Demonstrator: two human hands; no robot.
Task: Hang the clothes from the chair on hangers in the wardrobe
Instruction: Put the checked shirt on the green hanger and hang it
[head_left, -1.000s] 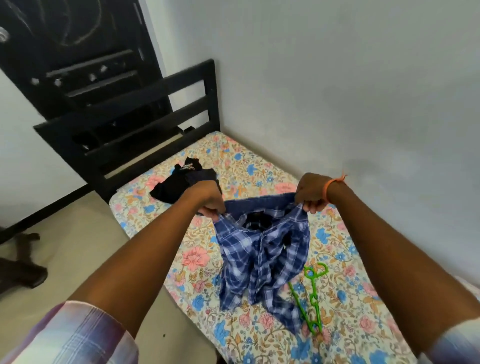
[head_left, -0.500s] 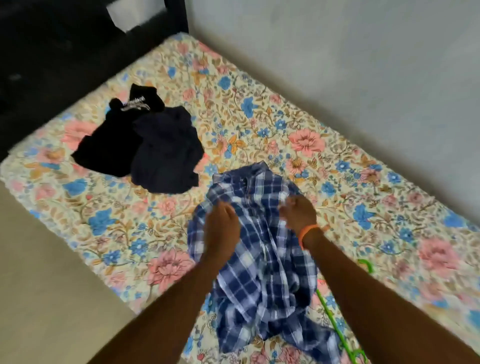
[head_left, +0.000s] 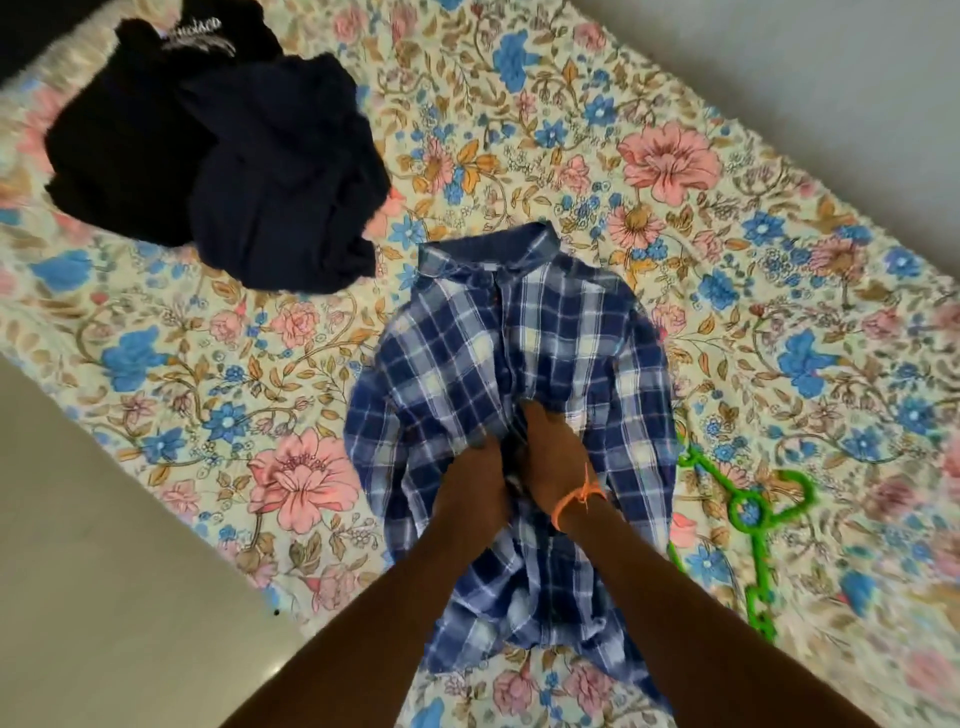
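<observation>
Item one: the checked shirt (head_left: 519, 353), blue and white, lies spread on the bed (head_left: 779, 291), collar toward the wall, front placket up. We have both hands at its middle, side by side and nearly touching. Our left hand (head_left: 470, 491) is curled into the cloth at the placket; our right hand (head_left: 545, 457), orange thread at the wrist, has its fingers tucked into the same fold. Whether each truly pinches the cloth or only presses on it, we cannot tell.

Item two: the green hanger (head_left: 748, 519) lies on the bed just beside the shirt, on our right, with no garment on it.

Item three: a heap of dark clothes (head_left: 223, 156) sits apart at the far corner of the bed, unsorted.

Standing, as we judge it: nothing hung yet. The shirt is merely laid out; it wants the hanger fitted, then carrying to the wardrobe, which is out of view. The dark clothes follow.
</observation>
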